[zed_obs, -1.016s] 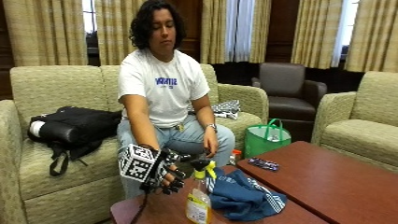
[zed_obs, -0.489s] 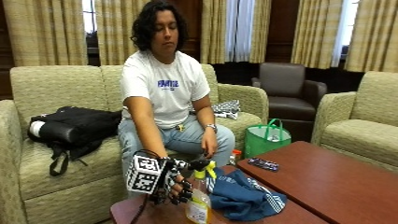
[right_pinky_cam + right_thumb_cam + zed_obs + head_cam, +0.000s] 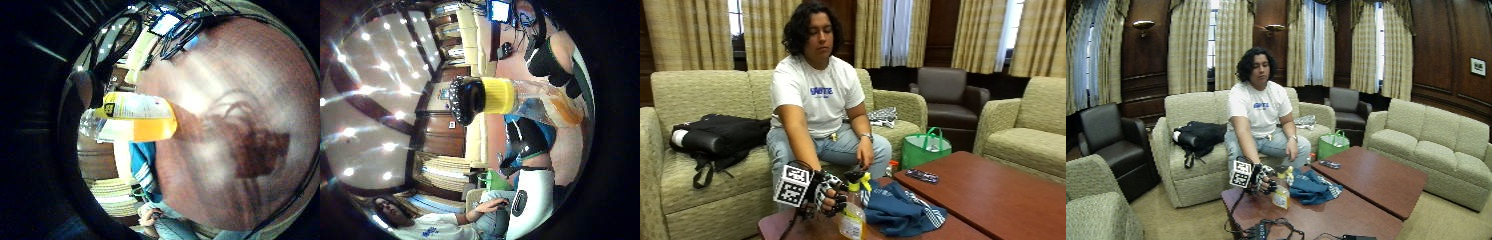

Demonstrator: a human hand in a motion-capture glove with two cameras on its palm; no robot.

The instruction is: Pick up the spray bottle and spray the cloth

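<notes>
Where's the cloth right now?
In the outside view the blue cloth lies bunched on the wooden table, right beside the spray bottle, on the side away from the gloved right hand.

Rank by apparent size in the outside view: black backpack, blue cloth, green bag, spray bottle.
1. black backpack on the sofa
2. blue cloth on the table
3. green bag on the floor; it sits farther back, so its place against the cloth is unsure
4. spray bottle, partly cut off at the frame edge

Daylit windows (image 3: 896,30), soft shadows; palm views warped, ceiling lights (image 3: 367,90) flaring, perhaps motion-blurred.
</notes>
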